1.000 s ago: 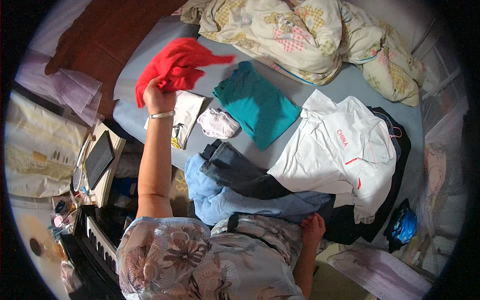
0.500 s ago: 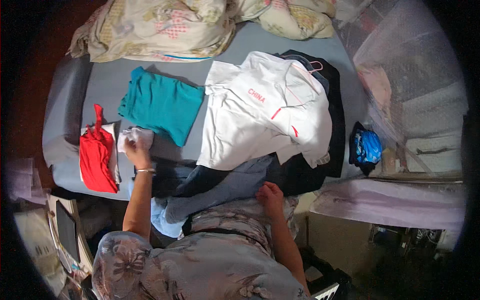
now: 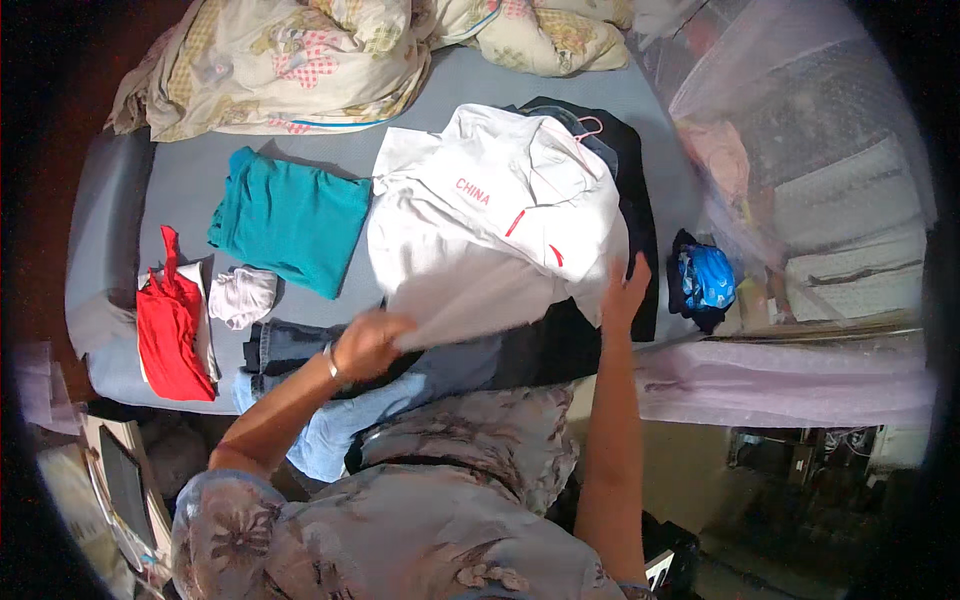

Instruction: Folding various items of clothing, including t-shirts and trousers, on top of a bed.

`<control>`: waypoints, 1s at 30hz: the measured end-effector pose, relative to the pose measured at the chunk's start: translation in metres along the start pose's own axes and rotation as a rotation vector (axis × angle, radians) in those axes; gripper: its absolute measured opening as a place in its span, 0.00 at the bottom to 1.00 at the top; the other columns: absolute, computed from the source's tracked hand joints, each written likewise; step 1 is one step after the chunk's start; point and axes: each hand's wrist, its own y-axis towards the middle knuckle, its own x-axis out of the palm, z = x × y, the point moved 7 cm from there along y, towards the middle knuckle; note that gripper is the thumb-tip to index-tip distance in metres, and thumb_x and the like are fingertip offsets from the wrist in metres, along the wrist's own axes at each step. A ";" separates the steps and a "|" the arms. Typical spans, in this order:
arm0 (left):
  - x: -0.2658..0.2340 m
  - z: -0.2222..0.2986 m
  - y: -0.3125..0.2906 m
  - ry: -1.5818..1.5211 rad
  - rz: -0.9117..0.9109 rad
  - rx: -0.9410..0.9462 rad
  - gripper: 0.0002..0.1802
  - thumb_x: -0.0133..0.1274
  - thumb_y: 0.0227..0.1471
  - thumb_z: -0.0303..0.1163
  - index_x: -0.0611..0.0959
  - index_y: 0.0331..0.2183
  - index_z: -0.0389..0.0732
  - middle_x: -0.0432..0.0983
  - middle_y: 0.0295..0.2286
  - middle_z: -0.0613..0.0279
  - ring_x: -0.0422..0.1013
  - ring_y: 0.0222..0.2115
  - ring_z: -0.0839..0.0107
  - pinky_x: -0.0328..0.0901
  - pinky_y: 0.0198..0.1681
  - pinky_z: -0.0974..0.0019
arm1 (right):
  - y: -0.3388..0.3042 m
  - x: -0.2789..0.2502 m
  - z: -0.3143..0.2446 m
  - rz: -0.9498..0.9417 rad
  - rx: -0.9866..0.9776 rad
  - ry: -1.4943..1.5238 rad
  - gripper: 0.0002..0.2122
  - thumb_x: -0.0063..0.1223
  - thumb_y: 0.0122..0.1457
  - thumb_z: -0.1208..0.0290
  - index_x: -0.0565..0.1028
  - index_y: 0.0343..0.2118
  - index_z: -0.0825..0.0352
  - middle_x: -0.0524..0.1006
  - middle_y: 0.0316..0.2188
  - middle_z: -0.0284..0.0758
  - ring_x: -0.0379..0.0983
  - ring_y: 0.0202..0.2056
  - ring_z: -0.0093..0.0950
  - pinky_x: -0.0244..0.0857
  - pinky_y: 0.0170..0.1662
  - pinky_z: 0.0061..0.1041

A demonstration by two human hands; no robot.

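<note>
A white polo-style shirt [image 3: 450, 230] with red marks lies spread over dark clothes in the middle of the bed. My left hand [image 3: 372, 345], with a bracelet at its wrist, is closed on the shirt's near left hem and holds that edge raised; the cloth there is blurred. At the shirt's right sleeve is my right hand [image 3: 626, 295], its fingers stretched out and apart. Beneath and beside the shirt lie black clothing [image 3: 640, 230] and dark jeans [image 3: 290, 345]. A pink hanger [image 3: 590, 127] shows at the collar.
To the left are a folded teal garment [image 3: 290, 220], a small pale bundle [image 3: 243, 296] and a red strappy garment [image 3: 175, 335]. A blue and black bundle [image 3: 705, 278] sits at right. Along the far side lies a patterned quilt [image 3: 290, 65]; a mosquito net [image 3: 780, 100] hangs at right.
My left hand has left the pale bundle and moved right to take hold of the shirt's hem, lifting it. My right hand has moved up to the sleeve. The view has shifted slightly.
</note>
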 end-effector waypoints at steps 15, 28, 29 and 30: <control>0.067 0.014 -0.102 -0.198 -0.826 -0.297 0.14 0.49 0.38 0.29 0.76 0.33 0.42 0.72 0.26 0.50 0.69 0.31 0.53 0.62 0.33 0.55 | 0.084 -0.012 -0.044 -0.076 -0.156 -0.249 0.10 0.50 0.49 0.66 0.70 0.25 0.69 0.73 0.24 0.45 0.70 0.26 0.45 0.63 0.28 0.36; -0.044 -0.037 -0.095 0.049 -0.662 -0.406 0.13 0.57 0.32 0.34 0.81 0.28 0.44 0.75 0.23 0.55 0.72 0.25 0.59 0.65 0.28 0.62 | 0.146 -0.082 -0.058 0.133 -0.155 -0.182 0.11 0.47 0.52 0.66 0.68 0.32 0.69 0.72 0.23 0.46 0.70 0.27 0.44 0.62 0.29 0.36; -0.050 -0.033 -0.096 0.049 -0.684 -0.367 0.13 0.58 0.32 0.35 0.81 0.28 0.44 0.75 0.23 0.56 0.72 0.25 0.62 0.64 0.28 0.63 | 0.150 -0.089 -0.064 0.122 -0.142 -0.218 0.11 0.47 0.52 0.66 0.68 0.32 0.69 0.72 0.23 0.46 0.70 0.27 0.44 0.62 0.29 0.36; -0.060 -0.031 -0.100 0.023 -0.687 -0.385 0.13 0.58 0.32 0.35 0.81 0.28 0.44 0.75 0.23 0.56 0.72 0.25 0.62 0.64 0.28 0.63 | 0.153 -0.100 -0.074 0.115 -0.153 -0.279 0.11 0.47 0.51 0.67 0.69 0.32 0.70 0.73 0.24 0.46 0.70 0.26 0.43 0.62 0.29 0.35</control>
